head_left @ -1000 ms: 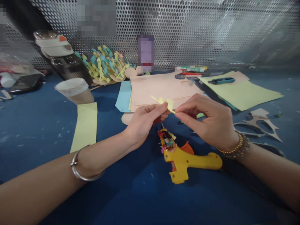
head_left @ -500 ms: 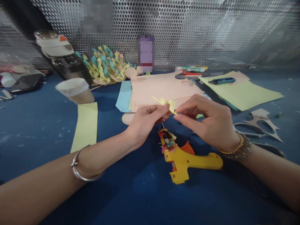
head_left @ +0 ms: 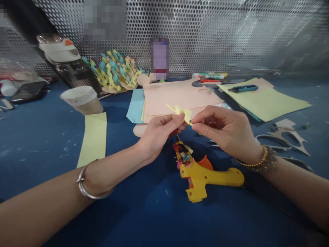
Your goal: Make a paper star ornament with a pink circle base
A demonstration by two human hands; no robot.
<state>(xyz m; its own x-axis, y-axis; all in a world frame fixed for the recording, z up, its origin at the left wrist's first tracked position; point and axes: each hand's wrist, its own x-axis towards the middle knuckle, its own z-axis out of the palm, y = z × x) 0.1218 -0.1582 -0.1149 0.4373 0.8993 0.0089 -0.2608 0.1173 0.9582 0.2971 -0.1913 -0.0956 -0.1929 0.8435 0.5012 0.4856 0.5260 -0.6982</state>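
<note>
A small yellow paper piece (head_left: 187,116), with a thin stem and leaf-like flaps, is held between both hands above the table. My left hand (head_left: 162,129) pinches it between thumb and fingers. At its lower right end, my right hand (head_left: 224,128) pinches the thin tip with thumb and forefinger. Just below the hands a yellow hot glue gun (head_left: 213,177) lies on its side, its nozzle pointing up toward my left hand and coloured scraps stuck near the front. Behind the hands lies a stack of pink paper (head_left: 174,96).
A paper cup (head_left: 83,99) and a yellow paper strip (head_left: 94,139) are at the left, with a dark bottle (head_left: 74,70) behind. Coloured paper cuttings (head_left: 117,72) are piled at the back. At the right are scissors (head_left: 273,141) and a cutter (head_left: 243,88) on yellow paper (head_left: 280,101).
Both hands stay almost in place, still pinching the yellow paper piece. My right hand has tilted slightly, and the paper piece has shifted very little.
</note>
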